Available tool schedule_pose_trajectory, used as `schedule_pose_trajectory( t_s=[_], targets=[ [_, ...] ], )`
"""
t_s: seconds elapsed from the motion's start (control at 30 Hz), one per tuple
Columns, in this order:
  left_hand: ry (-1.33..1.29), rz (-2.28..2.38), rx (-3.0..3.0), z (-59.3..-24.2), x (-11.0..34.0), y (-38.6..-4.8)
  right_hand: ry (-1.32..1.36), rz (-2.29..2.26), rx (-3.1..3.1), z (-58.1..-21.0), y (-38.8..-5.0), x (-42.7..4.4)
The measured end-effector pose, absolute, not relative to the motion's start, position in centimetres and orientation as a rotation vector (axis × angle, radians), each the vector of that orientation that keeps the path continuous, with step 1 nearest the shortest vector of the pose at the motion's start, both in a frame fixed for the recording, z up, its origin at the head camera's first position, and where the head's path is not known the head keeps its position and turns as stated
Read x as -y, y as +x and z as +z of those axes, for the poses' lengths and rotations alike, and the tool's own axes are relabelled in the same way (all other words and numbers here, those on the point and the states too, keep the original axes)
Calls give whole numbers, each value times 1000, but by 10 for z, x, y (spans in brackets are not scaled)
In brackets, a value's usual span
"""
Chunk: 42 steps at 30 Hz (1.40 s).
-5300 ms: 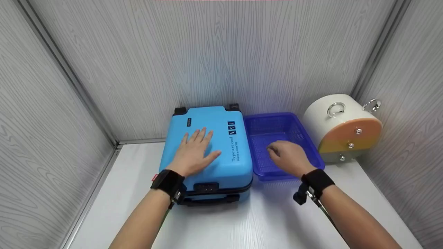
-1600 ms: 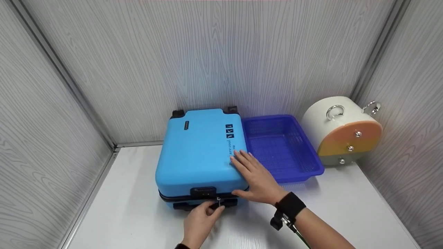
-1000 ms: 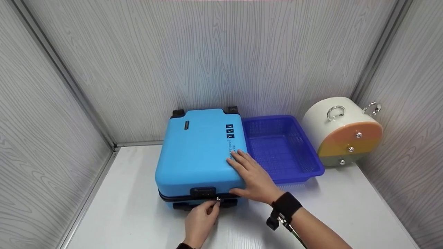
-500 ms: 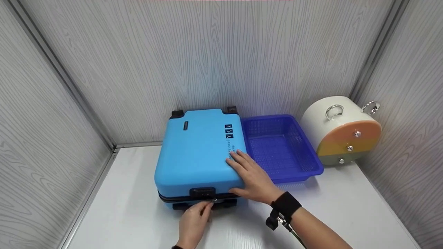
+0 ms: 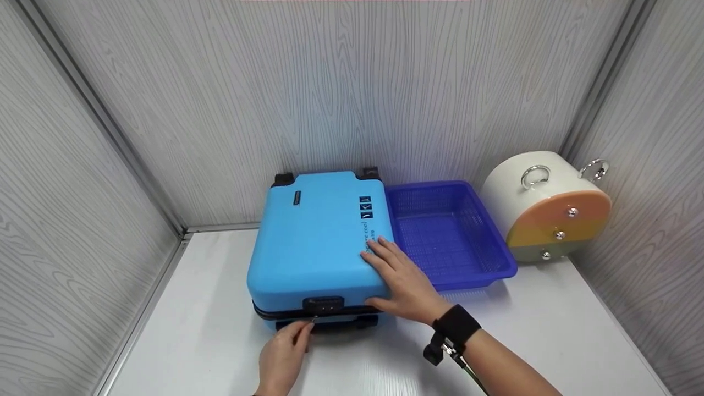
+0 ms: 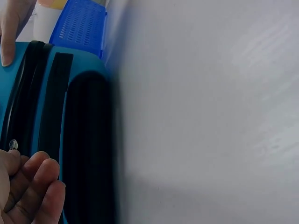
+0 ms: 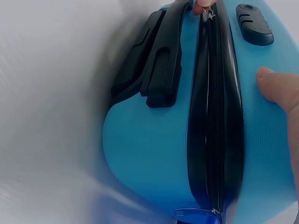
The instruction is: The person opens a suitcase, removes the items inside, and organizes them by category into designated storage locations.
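A light-blue hard-shell suitcase point(image 5: 316, 236) lies flat, its black carry handle point(image 7: 164, 70) and combination lock point(image 7: 255, 28) toward me. My left hand point(image 5: 281, 355) pinches a metal zipper pull point(image 6: 13, 144) on the black zipper along the front side, below the lock. Its other fingers curl loosely. My right hand point(image 5: 406, 283) rests with spread fingers on the lid's front right corner, its thumb point(image 7: 273, 83) on the front face. In the right wrist view, a second zipper pull point(image 7: 192, 212) hangs farther along the zipper, near the suitcase's corner. The suitcase's inside is hidden.
A blue plastic basket point(image 5: 498, 242) stands right of the suitcase, against the back wall point(image 5: 352, 88). Beyond it is a cream, half-round drawer box point(image 5: 509, 184) with metal rings and knobs. The white table point(image 5: 203, 330) meets walls at both sides.
My left hand has slid leftward along the suitcase front with the zipper pull. Earlier it lay flat on the lid; my right hand came over from above the basket and now stays on the corner.
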<state>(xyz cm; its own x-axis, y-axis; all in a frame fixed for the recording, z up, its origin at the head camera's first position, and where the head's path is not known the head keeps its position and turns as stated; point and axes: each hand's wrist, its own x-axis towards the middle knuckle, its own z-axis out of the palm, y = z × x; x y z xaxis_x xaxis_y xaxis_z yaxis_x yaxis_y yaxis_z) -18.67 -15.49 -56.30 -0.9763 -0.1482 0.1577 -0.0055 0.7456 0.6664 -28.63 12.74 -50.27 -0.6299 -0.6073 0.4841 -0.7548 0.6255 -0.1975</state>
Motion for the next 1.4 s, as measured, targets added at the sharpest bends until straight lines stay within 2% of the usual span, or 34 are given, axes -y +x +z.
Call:
schedule_pose_trajectory(
  t_s=[0.8,1.4],
  targets=[
    [408,-1113,2671,-565,241,-184,1088,567,2474,-503,-286,-127],
    [342,-1194,2713,-549,289,-238,1097,579,2474,-503,-286,-127]
  ],
)
